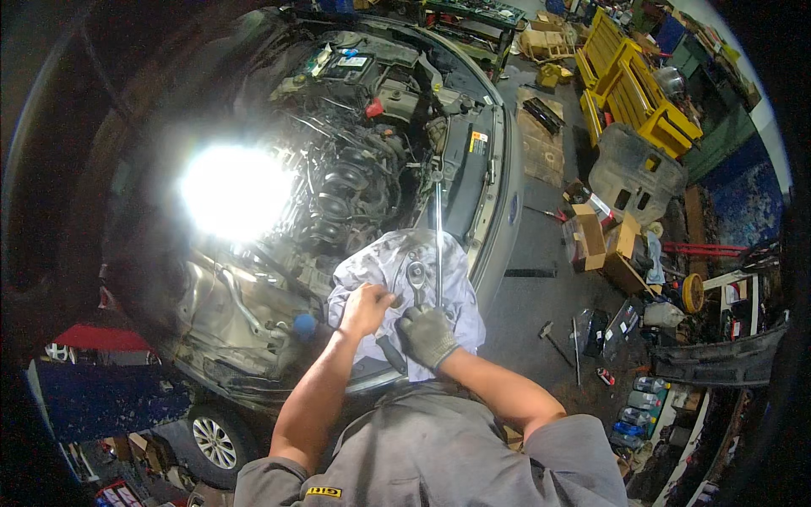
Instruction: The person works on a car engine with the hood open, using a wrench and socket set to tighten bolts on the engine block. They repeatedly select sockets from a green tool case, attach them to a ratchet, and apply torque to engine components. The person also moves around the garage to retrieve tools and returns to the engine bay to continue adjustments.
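A white cloth with dark stains is spread over the car's front edge, under both hands. My bare left hand is over its left part, fingers curled together; whatever they may hold is hidden. In a grey work glove, my right hand is closed over the lower end of a ratchet wrench, whose round head points away from me. Alongside it, a long shiny metal bar runs from the engine bay down to the glove. Between my wrists lies a dark grey elongated thing, its kind unclear.
An engine fills the open bay, with a glaring lamp at its left. A blue round thing is near my left forearm. On the right floor are a hammer, an open cardboard box and a yellow tool chest.
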Demonstrator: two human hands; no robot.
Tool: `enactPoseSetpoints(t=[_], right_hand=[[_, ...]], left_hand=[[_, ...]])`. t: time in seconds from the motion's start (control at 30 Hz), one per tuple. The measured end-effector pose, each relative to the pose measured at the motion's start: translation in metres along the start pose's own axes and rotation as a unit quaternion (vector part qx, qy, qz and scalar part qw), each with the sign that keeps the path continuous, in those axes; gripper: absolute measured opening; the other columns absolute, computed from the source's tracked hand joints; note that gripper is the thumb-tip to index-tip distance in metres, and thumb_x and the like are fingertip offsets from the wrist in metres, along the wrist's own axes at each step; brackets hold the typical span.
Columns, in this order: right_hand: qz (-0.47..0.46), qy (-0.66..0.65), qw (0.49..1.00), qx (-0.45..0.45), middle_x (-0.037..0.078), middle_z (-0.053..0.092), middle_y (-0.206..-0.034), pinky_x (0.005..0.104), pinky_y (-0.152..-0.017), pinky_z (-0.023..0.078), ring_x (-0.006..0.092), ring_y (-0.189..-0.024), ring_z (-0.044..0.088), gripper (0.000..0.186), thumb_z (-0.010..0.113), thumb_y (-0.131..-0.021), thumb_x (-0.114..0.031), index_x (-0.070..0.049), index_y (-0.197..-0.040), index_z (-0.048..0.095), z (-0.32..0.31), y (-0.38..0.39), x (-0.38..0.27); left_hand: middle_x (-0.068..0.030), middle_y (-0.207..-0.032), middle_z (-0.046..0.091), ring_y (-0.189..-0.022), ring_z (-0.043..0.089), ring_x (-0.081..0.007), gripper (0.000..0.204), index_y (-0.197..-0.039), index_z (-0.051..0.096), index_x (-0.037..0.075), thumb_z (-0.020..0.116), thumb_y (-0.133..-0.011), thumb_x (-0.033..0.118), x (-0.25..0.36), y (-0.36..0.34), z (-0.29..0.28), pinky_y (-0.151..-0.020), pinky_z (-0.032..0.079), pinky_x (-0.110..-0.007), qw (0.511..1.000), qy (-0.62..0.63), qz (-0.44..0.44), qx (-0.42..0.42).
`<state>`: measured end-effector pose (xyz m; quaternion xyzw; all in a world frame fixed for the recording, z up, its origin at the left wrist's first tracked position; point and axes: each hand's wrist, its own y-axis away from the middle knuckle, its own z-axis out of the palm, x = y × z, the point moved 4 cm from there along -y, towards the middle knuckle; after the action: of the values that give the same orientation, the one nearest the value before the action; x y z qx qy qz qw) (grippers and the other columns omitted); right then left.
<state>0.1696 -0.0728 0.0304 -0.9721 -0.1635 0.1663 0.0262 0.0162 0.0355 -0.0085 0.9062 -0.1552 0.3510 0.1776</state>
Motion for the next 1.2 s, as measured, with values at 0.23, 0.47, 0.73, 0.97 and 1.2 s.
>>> enactPoseSetpoints(t=[0.23, 0.47, 0.73, 0.97, 1.2], right_hand=[[-0.005, -0.081, 0.996, 0.023, 0.011, 0.07, -0.097, 0.0498, -0.074, 0.052, 0.0345, -0.084, 0.069, 0.022, 0.074, -0.079, -0.019, -0.013, -0.1, 0.074, -0.012, -0.005, 0.012], [0.043, -0.201, 0.973, 0.101, 0.019, 0.071, -0.112, 0.0491, -0.096, 0.05, 0.0412, -0.104, 0.066, 0.042, 0.068, -0.086, -0.011, -0.008, -0.128, 0.068, -0.061, -0.04, 0.034], [-0.128, 0.034, 0.991, 0.017, 0.01, 0.073, -0.107, 0.047, -0.092, 0.052, 0.032, -0.105, 0.067, 0.021, 0.068, -0.081, -0.014, -0.015, -0.1, 0.077, -0.052, -0.118, 0.038], [-0.033, -0.03, 0.989, 0.142, 0.008, 0.071, -0.112, 0.0467, -0.096, 0.05, 0.0334, -0.11, 0.064, 0.024, 0.071, -0.082, -0.016, -0.015, -0.105, 0.077, -0.073, -0.056, 0.045], [0.111, -0.118, 0.982, 0.094, 0.015, 0.071, -0.112, 0.0467, -0.096, 0.05, 0.0362, -0.107, 0.066, 0.023, 0.073, -0.09, -0.02, -0.009, -0.111, 0.076, -0.071, 0.006, 0.044]], left_hand=[[-0.0227, -0.099, 0.069, -0.092, 0.069, -0.0415, 0.057, -0.107, 0.061, -0.001, 0.096, -0.07, 0.025, 0.016, -0.018, 0.012, -0.081, 0.053, -0.047, 0.999, -0.024, -0.031, 0.005], [-0.0255, -0.136, 0.058, -0.129, 0.056, -0.0421, 0.057, -0.135, 0.058, 0.006, 0.079, -0.082, 0.009, 0.036, 0.014, -0.022, -0.103, 0.048, -0.05, 0.987, -0.149, 0.044, 0.048], [-0.0171, -0.118, 0.067, -0.123, 0.06, -0.0367, 0.04, -0.124, 0.069, 0.009, 0.064, -0.085, 0.006, 0.041, -0.005, -0.043, -0.107, 0.041, -0.051, 0.977, -0.182, -0.024, 0.11], [-0.0191, -0.109, 0.071, -0.103, 0.067, -0.0423, 0.023, -0.112, 0.071, 0.002, 0.071, -0.093, 0.015, 0.041, 0.02, -0.031, -0.091, 0.052, -0.049, 0.995, -0.039, 0.088, -0.019], [-0.025, -0.114, 0.07, -0.109, 0.068, -0.0452, 0.044, -0.117, 0.062, 0.003, 0.085, -0.08, 0.008, 0.038, 0.004, 0.001, -0.092, 0.053, -0.05, 0.997, -0.009, 0.07, -0.035]])
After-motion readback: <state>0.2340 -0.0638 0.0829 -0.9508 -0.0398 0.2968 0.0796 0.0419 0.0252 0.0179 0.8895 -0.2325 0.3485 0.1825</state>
